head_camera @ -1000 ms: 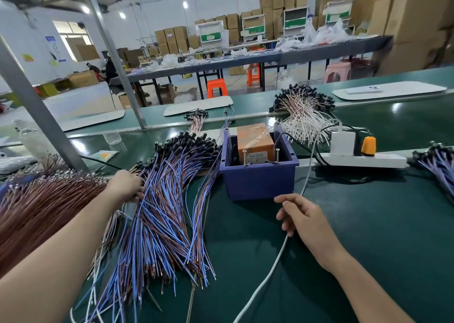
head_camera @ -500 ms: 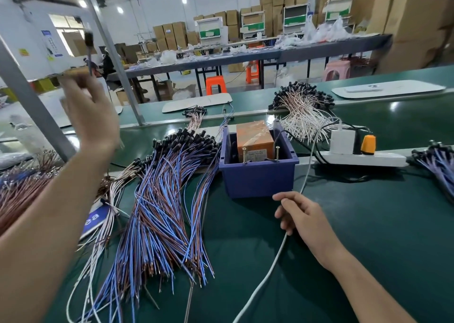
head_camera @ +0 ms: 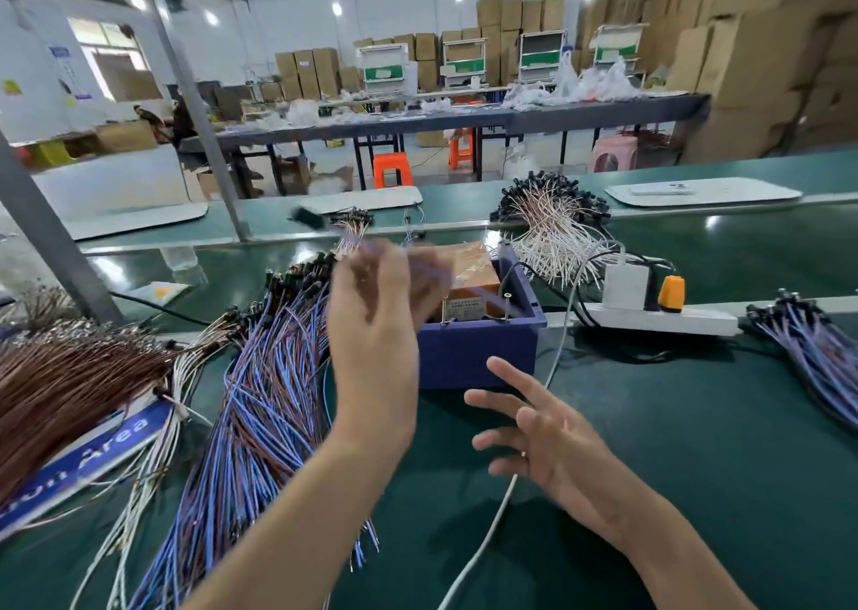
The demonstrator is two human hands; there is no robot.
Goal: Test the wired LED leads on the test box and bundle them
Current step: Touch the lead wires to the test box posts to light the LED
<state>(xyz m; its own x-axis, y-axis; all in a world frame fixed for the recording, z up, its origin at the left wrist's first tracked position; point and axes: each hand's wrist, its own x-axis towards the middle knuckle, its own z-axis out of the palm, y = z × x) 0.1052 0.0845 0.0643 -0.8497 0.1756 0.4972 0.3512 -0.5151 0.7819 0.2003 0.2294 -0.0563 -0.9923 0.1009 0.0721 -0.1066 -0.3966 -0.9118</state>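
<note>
The LED lead (head_camera: 308,217) is held in the air above the far edge of the blue-and-brown lead pile (head_camera: 264,400), its black head a blur up and left of the left hand (head_camera: 376,321). That hand is raised in front of the test box (head_camera: 478,354) with its fingers bunched, and it appears to pinch this one lead, though motion blur hides the exact grip. The right hand (head_camera: 552,442) hangs over the desk (head_camera: 696,470) with fingers spread and nothing in it, just above the white cable (head_camera: 483,544).

Recommendation: the free hand should take the bare wire ends and set one on each upright contact pin (head_camera: 507,300) of the box. The black head should be kept in plain sight so a light can be seen. Wires must not cross between pins. Passed leads should go well apart from the untested pile.
</note>
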